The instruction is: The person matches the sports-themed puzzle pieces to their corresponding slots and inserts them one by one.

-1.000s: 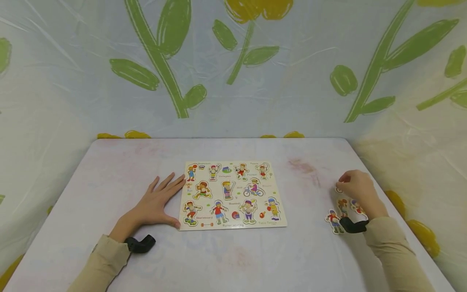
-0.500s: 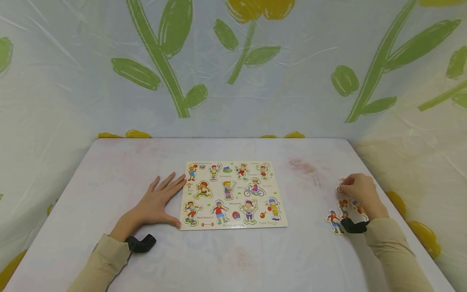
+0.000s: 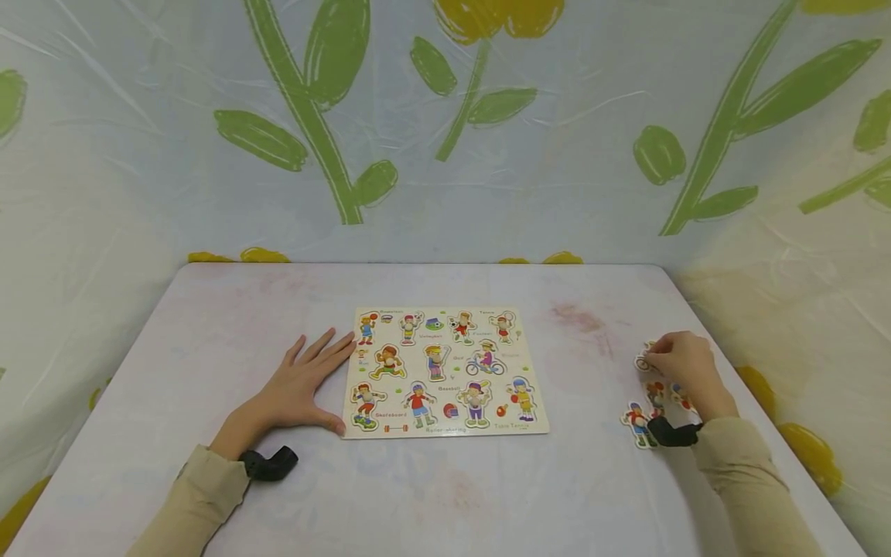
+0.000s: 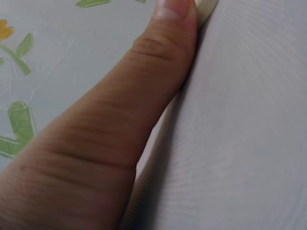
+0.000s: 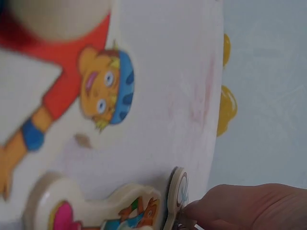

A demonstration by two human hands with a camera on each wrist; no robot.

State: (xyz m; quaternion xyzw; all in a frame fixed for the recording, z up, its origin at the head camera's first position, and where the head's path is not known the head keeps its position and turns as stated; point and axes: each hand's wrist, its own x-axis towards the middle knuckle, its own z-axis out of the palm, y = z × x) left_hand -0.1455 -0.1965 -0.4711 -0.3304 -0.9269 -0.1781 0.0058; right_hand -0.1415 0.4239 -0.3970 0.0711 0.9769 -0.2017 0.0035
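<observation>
My left hand (image 3: 299, 391) lies with fingers spread at the left edge of the puzzle board (image 3: 414, 379), which shows several sports figures. In the left wrist view, the thumb (image 4: 129, 96) reaches the pale board edge (image 4: 206, 10). My right hand (image 3: 689, 367) pinches a puzzle piece with a bicycle wheel (image 3: 642, 360) between thumb and index finger; the hand hides much of it. The right wrist view shows that piece tilted up on its edge. Closer to me lies a puzzle piece of a figure in a red shirt and blue cap (image 3: 636, 425), with a round knob.
Under the right hand lie two more puzzle pieces, one with an orange ball (image 3: 655, 396) and one partly hidden (image 3: 681, 397). A white table (image 3: 445, 495) carries everything. Its right edge runs close beside the right hand. A flower-printed curtain (image 3: 557, 193) hangs behind.
My right hand has shifted slightly down, toward me, still with the bicycle piece, and more of that piece shows. The left hand and the board stay in place.
</observation>
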